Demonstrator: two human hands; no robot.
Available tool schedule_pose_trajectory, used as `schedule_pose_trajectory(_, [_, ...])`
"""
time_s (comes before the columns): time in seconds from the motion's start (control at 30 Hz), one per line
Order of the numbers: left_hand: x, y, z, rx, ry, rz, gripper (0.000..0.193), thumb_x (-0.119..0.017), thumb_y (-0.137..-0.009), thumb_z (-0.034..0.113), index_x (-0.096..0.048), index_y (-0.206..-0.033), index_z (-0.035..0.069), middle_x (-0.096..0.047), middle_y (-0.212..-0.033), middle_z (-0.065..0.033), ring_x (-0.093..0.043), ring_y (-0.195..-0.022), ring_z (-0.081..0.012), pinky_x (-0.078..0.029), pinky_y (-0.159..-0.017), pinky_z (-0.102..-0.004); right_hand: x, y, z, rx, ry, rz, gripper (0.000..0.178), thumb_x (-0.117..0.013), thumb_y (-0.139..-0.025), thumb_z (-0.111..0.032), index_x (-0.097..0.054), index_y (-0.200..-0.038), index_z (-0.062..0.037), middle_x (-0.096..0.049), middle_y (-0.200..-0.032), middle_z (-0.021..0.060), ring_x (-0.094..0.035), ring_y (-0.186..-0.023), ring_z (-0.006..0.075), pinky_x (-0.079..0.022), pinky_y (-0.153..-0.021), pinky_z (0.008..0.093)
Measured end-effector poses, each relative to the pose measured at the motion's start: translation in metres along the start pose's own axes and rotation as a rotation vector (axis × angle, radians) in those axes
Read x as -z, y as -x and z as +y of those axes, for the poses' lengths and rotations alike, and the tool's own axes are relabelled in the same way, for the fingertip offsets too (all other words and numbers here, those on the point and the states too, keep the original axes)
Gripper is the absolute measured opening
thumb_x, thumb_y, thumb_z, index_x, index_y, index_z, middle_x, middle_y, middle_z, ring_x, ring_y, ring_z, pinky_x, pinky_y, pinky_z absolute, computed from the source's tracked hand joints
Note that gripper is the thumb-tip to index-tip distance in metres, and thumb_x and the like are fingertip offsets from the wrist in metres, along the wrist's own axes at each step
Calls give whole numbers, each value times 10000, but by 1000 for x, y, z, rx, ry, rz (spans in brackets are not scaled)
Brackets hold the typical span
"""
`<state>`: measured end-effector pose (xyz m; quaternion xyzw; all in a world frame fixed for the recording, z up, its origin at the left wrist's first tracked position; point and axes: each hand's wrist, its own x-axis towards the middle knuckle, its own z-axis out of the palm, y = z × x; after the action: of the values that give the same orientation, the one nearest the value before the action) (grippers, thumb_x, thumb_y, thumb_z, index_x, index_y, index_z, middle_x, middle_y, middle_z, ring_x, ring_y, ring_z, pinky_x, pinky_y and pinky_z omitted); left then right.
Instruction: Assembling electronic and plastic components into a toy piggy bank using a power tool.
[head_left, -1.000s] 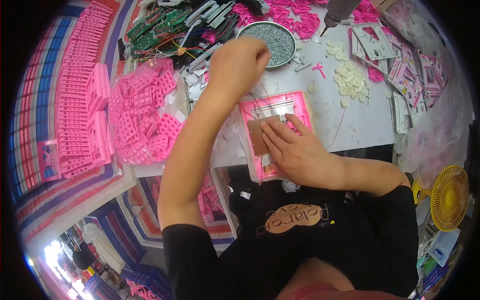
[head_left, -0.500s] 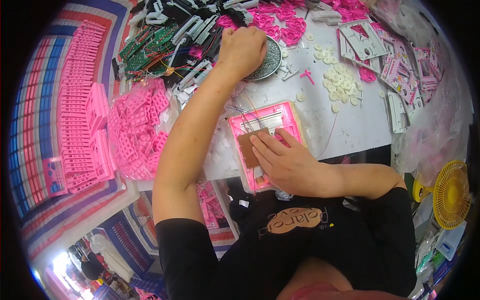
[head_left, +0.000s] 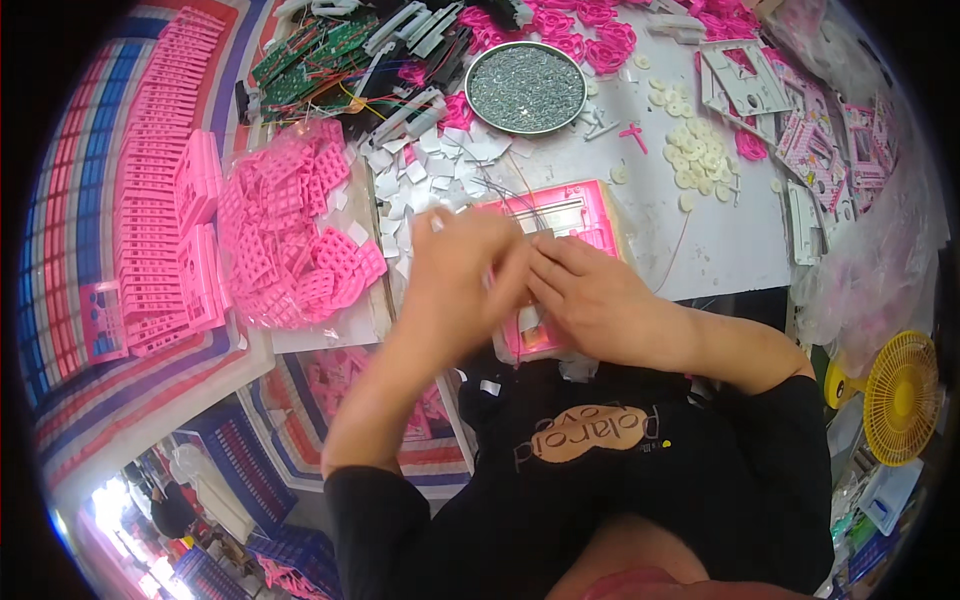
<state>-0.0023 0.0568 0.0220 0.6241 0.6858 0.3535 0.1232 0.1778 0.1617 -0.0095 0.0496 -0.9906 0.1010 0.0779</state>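
A pink plastic housing (head_left: 598, 212) in a clear wrap lies in front of me, with metal rods and thin wires inside it. My right hand (head_left: 605, 305) rests over its right side, fingers stretched out side by side towards the middle. My left hand (head_left: 455, 270) is above the housing's left side, close to the right fingertips. Motion blurs its fingers, so whether it holds anything is unclear. The brown board is hidden by my hands. Beyond the housing stands a round metal dish (head_left: 526, 131) full of small grey metal pieces, probably screws.
Pink button grids (head_left: 290, 250) fill a bag at left, beside a long row of pink shells (head_left: 155, 190). White paper pieces (head_left: 430, 170), green circuit boards (head_left: 325, 60), cream discs (head_left: 697, 155) and white frames (head_left: 742, 80) lie around. A yellow fan (head_left: 900, 398) is at right.
My left hand has moved from the metal dish back to the housing, beside my right hand. The dish and paper pieces are now uncovered, while the brown board has gone out of sight.
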Motion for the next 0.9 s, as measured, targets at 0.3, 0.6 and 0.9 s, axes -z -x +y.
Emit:
schedule_pose_trajectory(0.3, [-42, 80, 4, 181, -58, 97, 82, -733, -864, 104, -662, -905, 96, -746, -1117, -63, -694, -1118, -224, -263, -1064, -485, 75, -13, 129, -310, -654, 774, 339, -647, -922, -113, -620, -1241, -2, -723, -1055, 111, -681, -952, 227, -531, -874, 327])
schedule_pose_trajectory(0.6, [-49, 74, 8, 229, -2, 170, 72, -741, -859, 85, -695, -913, 94, -756, -1096, -58, -700, -1113, -215, -216, -1117, -495, 127, -89, 140, -316, -1006, 641, 481, -660, -927, -118, -487, -1370, -42, -670, -917, 64, -645, -836, 175, -536, -780, 318])
schedule_pose_trajectory(0.9, [-63, 82, 3, 197, -14, 285, 115, -733, -857, 96, -683, -958, 122, -735, -1087, 1, -682, -1115, -158, -140, -1156, -570, 32, -54, 10, -63, -1579, 544, 309, -666, -916, -149, -426, -1102, -93, -464, -604, 7, -435, -500, 133, -400, -499, 313])
